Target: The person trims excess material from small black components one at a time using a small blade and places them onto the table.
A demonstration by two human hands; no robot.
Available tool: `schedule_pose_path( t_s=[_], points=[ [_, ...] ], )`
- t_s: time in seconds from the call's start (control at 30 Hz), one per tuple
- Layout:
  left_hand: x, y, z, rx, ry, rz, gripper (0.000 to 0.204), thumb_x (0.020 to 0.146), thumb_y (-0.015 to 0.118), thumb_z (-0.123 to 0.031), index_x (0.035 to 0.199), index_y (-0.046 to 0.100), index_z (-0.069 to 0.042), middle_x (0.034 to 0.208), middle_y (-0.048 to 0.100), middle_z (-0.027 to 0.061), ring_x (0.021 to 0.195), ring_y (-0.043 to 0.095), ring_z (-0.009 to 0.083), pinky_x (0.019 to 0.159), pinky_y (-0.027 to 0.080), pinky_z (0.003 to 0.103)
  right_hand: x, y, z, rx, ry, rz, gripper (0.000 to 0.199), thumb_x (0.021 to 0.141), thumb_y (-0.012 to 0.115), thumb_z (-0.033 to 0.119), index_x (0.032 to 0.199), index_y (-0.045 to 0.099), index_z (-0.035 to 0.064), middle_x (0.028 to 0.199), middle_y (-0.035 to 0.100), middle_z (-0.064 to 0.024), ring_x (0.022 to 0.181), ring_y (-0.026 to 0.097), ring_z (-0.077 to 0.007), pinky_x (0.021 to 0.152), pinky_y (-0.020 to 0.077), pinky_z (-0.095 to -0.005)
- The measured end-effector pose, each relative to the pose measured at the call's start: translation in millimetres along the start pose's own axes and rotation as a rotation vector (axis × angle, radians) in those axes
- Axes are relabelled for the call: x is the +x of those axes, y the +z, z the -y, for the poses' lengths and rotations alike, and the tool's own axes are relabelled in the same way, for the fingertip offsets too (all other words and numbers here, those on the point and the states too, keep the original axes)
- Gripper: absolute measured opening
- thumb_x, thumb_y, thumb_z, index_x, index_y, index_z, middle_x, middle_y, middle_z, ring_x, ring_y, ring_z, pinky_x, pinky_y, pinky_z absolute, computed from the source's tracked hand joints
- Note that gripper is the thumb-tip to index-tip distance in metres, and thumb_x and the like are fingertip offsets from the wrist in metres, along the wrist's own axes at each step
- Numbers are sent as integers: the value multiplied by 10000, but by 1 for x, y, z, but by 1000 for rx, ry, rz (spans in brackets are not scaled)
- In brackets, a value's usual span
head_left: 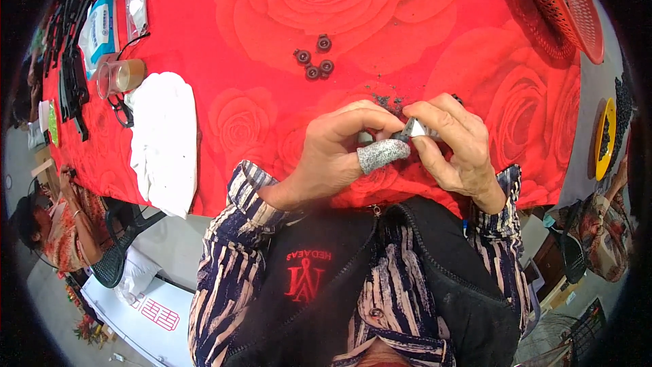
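A small, silver-grey metal piece with a flat, pale, pointed face [415, 127] is sitting between the two hands, near the front edge of the bench. The right hand [451, 141] is pinching it between thumb and forefinger, with hardly any gap, the other fingers curling behind. The left hand [343, 146] is meeting it from the other side, thumb and forefinger bending close together; what lies between those tips is mostly hidden, so whether they have hold of anything cannot be told. A grey speckled fabric sleeve [382, 155] is covering the left thumb.

Dark crumbs [387, 102] are lying just beyond the fingertips. Farther up, four small, round, dark parts [314, 58] are clustering on the bench [258, 132], which is wearing a bright red cloth patterned with large roses. To the left, a crumpled white cloth [163, 139] is spreading toward the edge, near a clear plastic cup of brownish liquid [122, 76], a blue-and-white packet [102, 26] and long black strips [71, 71]. At the upper right, a red perforated plastic basket [574, 10] is standing.

Around the bench, one person [75, 231] is sitting at the left, and another [601, 238] is showing at the right, below a yellow dish [604, 143] holding dark bits.
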State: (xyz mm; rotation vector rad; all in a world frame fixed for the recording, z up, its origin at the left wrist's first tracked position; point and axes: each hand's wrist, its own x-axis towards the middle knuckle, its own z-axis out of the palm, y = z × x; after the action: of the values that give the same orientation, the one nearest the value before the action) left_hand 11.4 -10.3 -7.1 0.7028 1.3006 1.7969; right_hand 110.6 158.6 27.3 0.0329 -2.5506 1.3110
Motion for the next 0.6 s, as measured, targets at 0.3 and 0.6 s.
schedule_pose_path(
  t_s=[0.3,0.6],
  points=[
    [0,-1,2,26,-7,14,224,779,703,-27,986,619,-14,846,537,17,770,496,75,606,388,211,-2,2,-1,36,29,25,293,692,619,-47,983,594,-27,741,544,-117,572,548,-224,498,438,-317],
    [1,0,2,-6,33,21,225,790,690,-24,999,611,-5,865,529,22,786,494,84,630,394,212,-2,3,-2,38,15,-29,321,697,616,-52,1016,590,-37,780,563,-126,613,569,-234,526,457,-322]
  ],
)
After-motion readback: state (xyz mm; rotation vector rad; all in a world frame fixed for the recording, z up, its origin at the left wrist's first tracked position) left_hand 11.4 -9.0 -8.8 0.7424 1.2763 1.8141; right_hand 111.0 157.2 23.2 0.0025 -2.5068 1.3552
